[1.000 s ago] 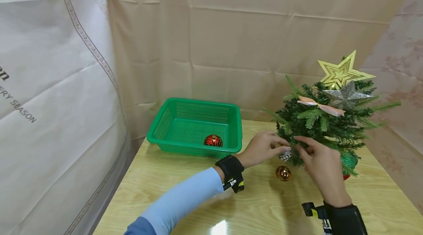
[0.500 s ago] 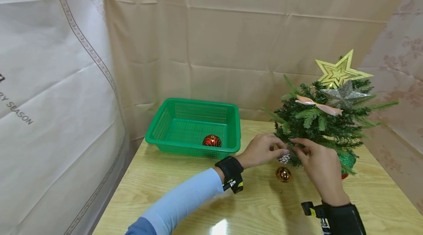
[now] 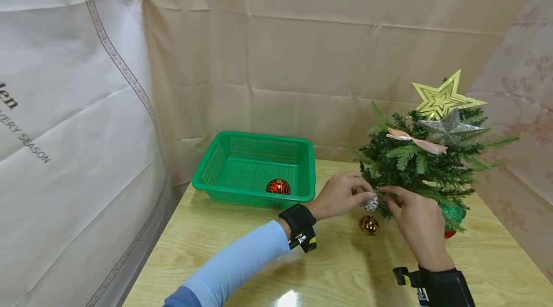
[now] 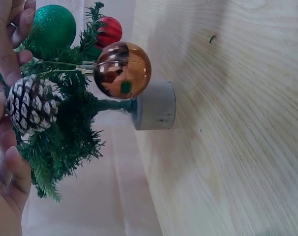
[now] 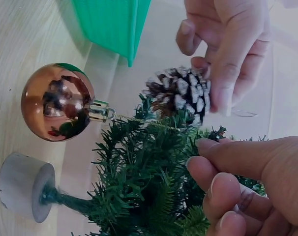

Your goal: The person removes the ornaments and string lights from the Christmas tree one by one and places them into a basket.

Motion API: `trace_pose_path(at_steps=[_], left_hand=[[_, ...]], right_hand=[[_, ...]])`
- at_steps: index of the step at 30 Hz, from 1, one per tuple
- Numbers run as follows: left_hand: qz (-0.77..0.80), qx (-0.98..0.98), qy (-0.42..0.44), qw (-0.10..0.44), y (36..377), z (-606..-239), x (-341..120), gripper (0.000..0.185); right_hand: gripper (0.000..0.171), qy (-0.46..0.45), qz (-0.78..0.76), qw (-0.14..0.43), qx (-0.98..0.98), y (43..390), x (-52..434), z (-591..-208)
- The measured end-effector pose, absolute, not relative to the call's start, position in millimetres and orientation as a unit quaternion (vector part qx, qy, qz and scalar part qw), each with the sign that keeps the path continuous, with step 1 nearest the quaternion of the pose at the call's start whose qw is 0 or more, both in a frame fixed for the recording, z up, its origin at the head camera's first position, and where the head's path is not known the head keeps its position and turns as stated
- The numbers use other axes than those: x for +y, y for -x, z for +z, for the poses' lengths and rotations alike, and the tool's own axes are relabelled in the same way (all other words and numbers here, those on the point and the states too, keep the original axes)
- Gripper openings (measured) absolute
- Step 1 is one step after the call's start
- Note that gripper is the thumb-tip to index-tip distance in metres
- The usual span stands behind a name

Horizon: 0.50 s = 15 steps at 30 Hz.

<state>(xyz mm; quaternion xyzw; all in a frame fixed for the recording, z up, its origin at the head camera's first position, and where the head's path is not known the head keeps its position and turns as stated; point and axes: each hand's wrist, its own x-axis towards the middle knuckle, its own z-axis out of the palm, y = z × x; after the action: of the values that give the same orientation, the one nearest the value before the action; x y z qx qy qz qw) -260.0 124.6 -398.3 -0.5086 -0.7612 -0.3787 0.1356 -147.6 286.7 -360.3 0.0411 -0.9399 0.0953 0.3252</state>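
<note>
The left hand (image 3: 341, 195) pinches a frosted pine cone (image 3: 370, 204) between thumb and fingers at the lower left edge of a small artificial Christmas tree (image 3: 425, 165), while the right hand (image 3: 416, 220), at about 4 o'clock from the cone, has its fingers curled on a low branch beside it. In the right wrist view the pine cone (image 5: 181, 93) sits against the needles, with the left hand's fingers (image 5: 227, 54) closed round its far side; whether the right fingers actually pinch the branch or the cone's hanging thread cannot be told.

Just below the cone, at 6 o'clock, a copper bauble (image 3: 369, 225) hangs from a low twig by its thread, close above the counter (image 3: 337, 268). A green bauble (image 4: 53, 27) and a red bauble (image 4: 109, 30) show on the tree's far side. A gold star (image 3: 441, 98), a silver star (image 3: 449, 128) and a pink ribbon bow (image 3: 414, 140) crown the top.

At 9 o'clock from the hands, a green plastic basket (image 3: 207, 180) holds one red patterned bauble (image 3: 278, 186).

Judging by this, most ornaments hang on the tree; the cone is in hand at its branch, and the basket's bauble lies apart from the tree.
</note>
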Motion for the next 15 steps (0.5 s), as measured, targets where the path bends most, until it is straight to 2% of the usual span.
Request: trace_pose_path(at_steps=[15], left_hand=[[-0.412, -0.755, 0.488, 0.146, 267, -401, 110, 0.011]], right_hand=[[0.021, -0.032, 0.101, 0.330, -0.938, 146, 285, -365]])
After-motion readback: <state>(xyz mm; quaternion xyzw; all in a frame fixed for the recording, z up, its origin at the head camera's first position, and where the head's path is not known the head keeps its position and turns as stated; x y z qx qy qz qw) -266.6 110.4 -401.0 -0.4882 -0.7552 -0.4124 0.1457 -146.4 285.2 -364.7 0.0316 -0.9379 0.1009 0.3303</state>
